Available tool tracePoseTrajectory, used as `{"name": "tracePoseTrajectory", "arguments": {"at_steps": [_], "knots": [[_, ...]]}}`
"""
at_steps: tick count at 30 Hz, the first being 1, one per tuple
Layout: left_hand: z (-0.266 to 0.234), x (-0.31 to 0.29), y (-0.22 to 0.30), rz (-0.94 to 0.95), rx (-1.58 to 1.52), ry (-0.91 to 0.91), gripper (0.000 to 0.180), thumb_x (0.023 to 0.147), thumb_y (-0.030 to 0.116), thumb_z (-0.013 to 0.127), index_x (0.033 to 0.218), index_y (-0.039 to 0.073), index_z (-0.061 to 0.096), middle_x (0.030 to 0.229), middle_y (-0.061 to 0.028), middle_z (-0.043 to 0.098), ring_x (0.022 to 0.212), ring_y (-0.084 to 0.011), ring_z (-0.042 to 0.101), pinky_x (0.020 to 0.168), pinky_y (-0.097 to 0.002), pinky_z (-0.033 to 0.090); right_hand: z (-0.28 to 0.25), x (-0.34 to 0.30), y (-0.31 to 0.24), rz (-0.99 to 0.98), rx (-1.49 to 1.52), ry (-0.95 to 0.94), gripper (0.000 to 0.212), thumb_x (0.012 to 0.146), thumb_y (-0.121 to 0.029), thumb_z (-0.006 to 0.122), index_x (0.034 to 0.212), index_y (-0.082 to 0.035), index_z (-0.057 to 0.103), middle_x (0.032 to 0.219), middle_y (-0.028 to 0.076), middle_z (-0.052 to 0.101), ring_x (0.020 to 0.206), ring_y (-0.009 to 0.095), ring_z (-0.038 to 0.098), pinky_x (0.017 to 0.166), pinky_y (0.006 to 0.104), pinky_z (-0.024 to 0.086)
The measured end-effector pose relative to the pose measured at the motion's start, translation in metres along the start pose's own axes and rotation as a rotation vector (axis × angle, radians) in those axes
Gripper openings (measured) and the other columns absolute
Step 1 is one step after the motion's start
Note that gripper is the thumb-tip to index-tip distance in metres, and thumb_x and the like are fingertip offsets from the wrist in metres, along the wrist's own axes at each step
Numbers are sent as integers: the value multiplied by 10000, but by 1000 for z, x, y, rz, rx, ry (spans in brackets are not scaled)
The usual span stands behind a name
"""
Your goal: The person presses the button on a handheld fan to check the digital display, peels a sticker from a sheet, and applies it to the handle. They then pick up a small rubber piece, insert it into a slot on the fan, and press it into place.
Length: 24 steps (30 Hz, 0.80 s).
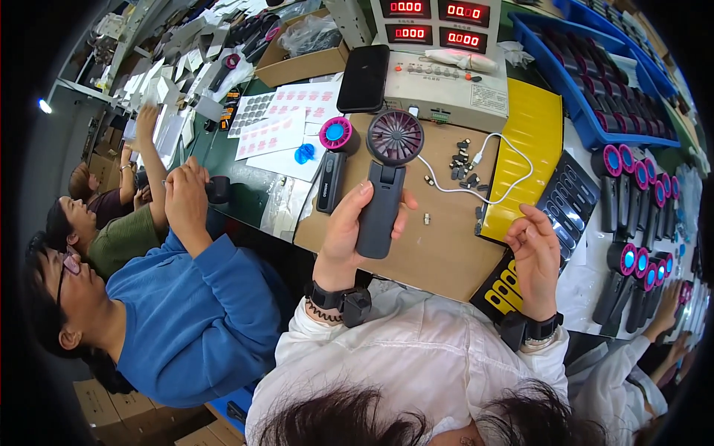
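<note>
My left hand is closed round the dark grey handle of a handheld fan. The fan's round, ribbed head points up toward the meter box, over the brown work board. My right hand is raised at the board's right edge, its fingers loosely bent and apart, with nothing visible in them. Just left of the held fan lies another handheld fan with a pink ring and a blue centre. A white cable curves across the board beside several small dark connector pieces.
A meter box with red displays stands at the back, a black phone against it. A yellow sheet, several finished fans and a blue crate are on the right. A co-worker in blue sits close on the left.
</note>
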<state>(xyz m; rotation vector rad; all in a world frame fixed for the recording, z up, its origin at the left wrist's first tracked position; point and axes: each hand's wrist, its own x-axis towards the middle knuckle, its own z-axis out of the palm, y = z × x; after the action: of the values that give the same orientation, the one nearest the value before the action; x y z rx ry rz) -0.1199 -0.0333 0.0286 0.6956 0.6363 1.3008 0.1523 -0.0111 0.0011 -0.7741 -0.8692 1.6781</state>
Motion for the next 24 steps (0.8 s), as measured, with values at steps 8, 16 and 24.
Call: {"name": "tracePoseTrajectory", "arguments": {"at_steps": [8, 16, 24], "knots": [[-21, 14, -22, 264, 1348, 417, 437, 844, 100, 540, 1228, -20, 368, 1057, -200, 533, 826, -294, 549, 734, -360, 453, -5, 0, -5, -26, -30, 58, 312, 894, -115, 463, 1177, 15, 475, 885, 59, 549, 836, 123, 523, 793, 259, 417], [-44, 17, -30, 429, 1841, 508, 563, 761, 39, 597, 1264, -17, 350, 1145, -227, 470, 1055, -379, 464, 898, -431, 380, -14, -13, -28, -87, -162, 46, 309, 876, -114, 486, 1155, 20, 482, 871, 65, 570, 821, 133, 535, 790, 265, 413], [17, 4, 11, 543, 1530, 342, 529, 764, 30, 596, 1247, -30, 388, 1146, -202, 479, 1092, -350, 461, 961, -382, 346, 10, -45, -103, -588, -630, 19, 371, 822, -139, 511, 1154, 19, 461, 858, 113, 551, 771, 171, 505, 716, 280, 411]]}}
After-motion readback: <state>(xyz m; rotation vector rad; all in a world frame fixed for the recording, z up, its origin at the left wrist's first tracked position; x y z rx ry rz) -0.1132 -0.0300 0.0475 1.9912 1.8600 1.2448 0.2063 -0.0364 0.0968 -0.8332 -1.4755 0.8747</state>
